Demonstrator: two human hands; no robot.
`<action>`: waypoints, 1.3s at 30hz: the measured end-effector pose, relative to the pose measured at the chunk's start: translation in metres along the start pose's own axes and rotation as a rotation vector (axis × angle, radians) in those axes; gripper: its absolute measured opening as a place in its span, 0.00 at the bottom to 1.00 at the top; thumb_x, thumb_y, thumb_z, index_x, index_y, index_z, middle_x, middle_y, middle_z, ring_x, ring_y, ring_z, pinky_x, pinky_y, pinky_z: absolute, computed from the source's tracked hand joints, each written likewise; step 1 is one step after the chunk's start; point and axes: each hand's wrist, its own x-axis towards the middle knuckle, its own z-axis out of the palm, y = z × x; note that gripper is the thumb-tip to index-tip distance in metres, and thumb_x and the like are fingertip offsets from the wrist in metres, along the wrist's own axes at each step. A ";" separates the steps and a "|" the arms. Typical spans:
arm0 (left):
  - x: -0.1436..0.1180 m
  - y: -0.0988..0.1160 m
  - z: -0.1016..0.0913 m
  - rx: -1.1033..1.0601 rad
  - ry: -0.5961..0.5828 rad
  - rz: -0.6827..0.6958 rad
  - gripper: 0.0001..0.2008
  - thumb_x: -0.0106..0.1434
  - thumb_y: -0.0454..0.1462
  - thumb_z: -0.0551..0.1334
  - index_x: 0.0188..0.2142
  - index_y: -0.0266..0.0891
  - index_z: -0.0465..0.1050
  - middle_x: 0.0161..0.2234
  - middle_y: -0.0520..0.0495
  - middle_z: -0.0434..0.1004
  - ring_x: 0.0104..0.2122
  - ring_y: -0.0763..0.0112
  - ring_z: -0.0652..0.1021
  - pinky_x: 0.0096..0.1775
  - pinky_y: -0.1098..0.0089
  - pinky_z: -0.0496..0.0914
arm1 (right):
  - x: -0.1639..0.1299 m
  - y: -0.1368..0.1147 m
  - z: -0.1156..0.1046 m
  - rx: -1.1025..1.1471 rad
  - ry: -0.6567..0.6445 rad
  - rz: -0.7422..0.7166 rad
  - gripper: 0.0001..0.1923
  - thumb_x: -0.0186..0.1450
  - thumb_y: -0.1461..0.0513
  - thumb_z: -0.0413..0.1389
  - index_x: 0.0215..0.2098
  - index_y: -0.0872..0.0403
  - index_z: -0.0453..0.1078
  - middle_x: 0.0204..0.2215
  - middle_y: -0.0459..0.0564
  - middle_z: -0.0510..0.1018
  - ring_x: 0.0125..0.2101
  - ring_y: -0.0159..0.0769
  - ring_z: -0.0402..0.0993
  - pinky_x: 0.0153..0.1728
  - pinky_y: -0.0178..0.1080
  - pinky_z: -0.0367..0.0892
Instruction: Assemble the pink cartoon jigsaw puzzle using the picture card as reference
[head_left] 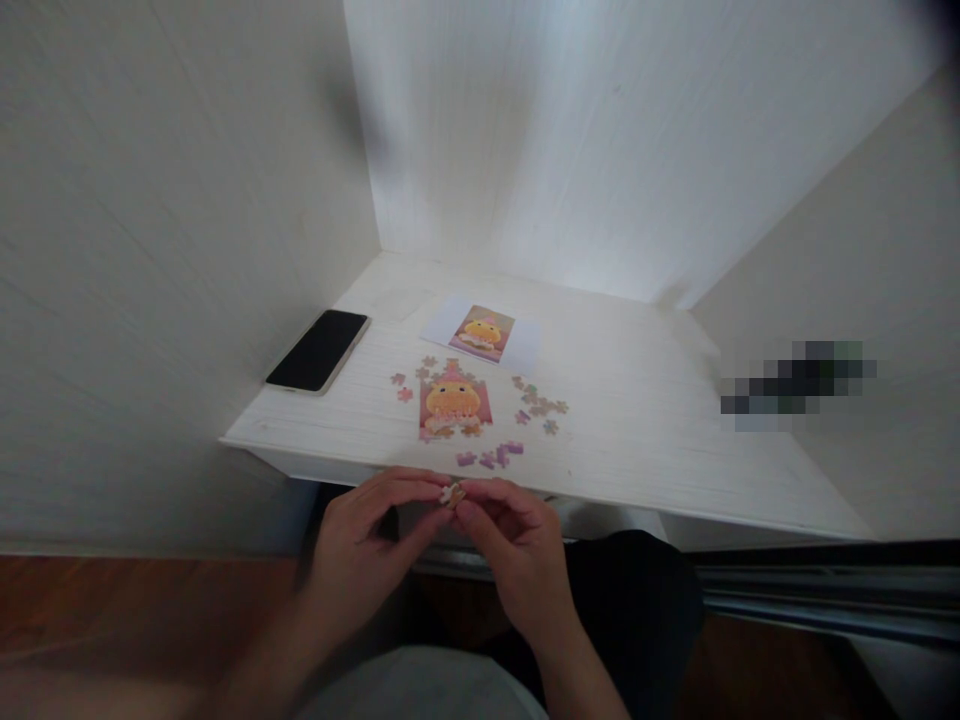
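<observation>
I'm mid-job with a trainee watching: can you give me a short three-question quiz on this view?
1. True or false: the phone lies to the left of the partly built puzzle.
2. Seen from the person, which lies just beyond the puzzle? A) the phone; B) the printed picture; C) the loose purple pieces.
3. Fill the gap: the left hand and right hand together hold at least one ____.

Key: 1. True; 2. B; 3. puzzle piece.

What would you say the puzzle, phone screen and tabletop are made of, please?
Partly assembled puzzle: probably matte printed cardboard, judging by its flat, interlocking shapes.
Phone screen: likely smooth glass, suggested by its even black face.
Tabletop: perhaps satin laminated board, as faint grain-like streaks show.
</observation>
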 end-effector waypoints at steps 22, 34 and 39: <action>0.035 -0.011 -0.003 -0.020 -0.163 -0.296 0.10 0.65 0.41 0.61 0.41 0.38 0.77 0.36 0.47 0.81 0.35 0.67 0.80 0.40 0.68 0.75 | 0.048 -0.014 -0.023 -0.809 -0.236 -0.615 0.10 0.66 0.65 0.57 0.45 0.50 0.75 0.43 0.49 0.79 0.44 0.35 0.74 0.48 0.39 0.70; 0.061 -0.056 -0.005 0.553 -0.256 0.253 0.13 0.67 0.37 0.59 0.49 0.40 0.76 0.51 0.43 0.77 0.53 0.62 0.74 0.58 0.57 0.68 | 0.096 -0.010 -0.032 -1.244 -0.299 -0.587 0.06 0.66 0.61 0.58 0.39 0.48 0.78 0.43 0.45 0.82 0.42 0.41 0.71 0.49 0.47 0.61; 0.061 -0.055 -0.004 0.558 -0.241 0.262 0.13 0.66 0.36 0.60 0.48 0.39 0.76 0.51 0.44 0.77 0.53 0.63 0.74 0.59 0.57 0.68 | 0.092 -0.008 -0.032 -1.274 -0.300 -0.627 0.07 0.67 0.62 0.57 0.38 0.49 0.78 0.44 0.45 0.81 0.42 0.42 0.69 0.47 0.47 0.60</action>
